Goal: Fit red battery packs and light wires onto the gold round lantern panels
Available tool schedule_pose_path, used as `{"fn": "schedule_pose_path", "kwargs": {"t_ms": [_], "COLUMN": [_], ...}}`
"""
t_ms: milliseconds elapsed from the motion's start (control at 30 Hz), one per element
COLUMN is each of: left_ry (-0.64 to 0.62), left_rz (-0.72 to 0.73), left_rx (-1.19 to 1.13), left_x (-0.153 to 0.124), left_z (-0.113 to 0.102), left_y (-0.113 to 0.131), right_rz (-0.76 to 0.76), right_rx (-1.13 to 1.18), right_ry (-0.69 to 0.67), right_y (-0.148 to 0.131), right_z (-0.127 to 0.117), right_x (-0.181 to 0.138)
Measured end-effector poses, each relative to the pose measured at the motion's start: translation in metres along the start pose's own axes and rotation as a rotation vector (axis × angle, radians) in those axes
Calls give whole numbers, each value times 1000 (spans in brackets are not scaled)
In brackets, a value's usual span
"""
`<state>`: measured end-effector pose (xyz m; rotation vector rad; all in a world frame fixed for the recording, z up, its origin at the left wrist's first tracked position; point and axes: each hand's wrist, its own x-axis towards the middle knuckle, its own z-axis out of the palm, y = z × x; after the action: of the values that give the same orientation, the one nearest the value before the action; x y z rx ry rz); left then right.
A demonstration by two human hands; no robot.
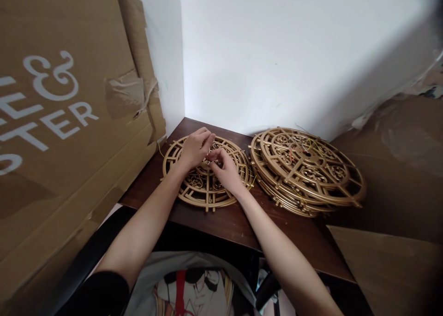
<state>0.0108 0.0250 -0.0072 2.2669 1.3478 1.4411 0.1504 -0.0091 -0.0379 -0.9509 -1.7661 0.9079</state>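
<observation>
A gold round openwork panel [208, 197] with scroll patterns lies flat on the dark brown table, and both hands meet above its middle. My left hand [198, 146] is bent over near the hub, its fingers pinched together. Close beside it, my right hand [224, 167] has thumb and fingertips closed near the same spot. Whatever the fingertips hold is too small to make out. A thin yellow wire [253, 182] sticks out at the panel's right edge.
To the right stands a stack of similar gold panels [304, 168] with loose wires on top. A large cardboard box [69, 136] rises at the left. Behind the table [231, 221] is a white wall [270, 62]. More cardboard [391, 168] flanks the right side.
</observation>
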Motion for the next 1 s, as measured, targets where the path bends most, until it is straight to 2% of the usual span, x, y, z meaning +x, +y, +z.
{"fn": "schedule_pose_path", "kwargs": {"t_ms": [167,633,1000], "left_ry": [0,-36,-11], "left_rz": [14,33,52], "left_rx": [-19,-40,-22], "left_x": [0,0,0], "left_z": [0,0,-1], "left_y": [-1,1,0], "right_rz": [12,14,125], "right_rx": [6,-96,180], "right_ry": [12,-129,-7], "right_y": [-6,-7,-6], "right_z": [1,-7,-5], "right_x": [-2,1,4]}}
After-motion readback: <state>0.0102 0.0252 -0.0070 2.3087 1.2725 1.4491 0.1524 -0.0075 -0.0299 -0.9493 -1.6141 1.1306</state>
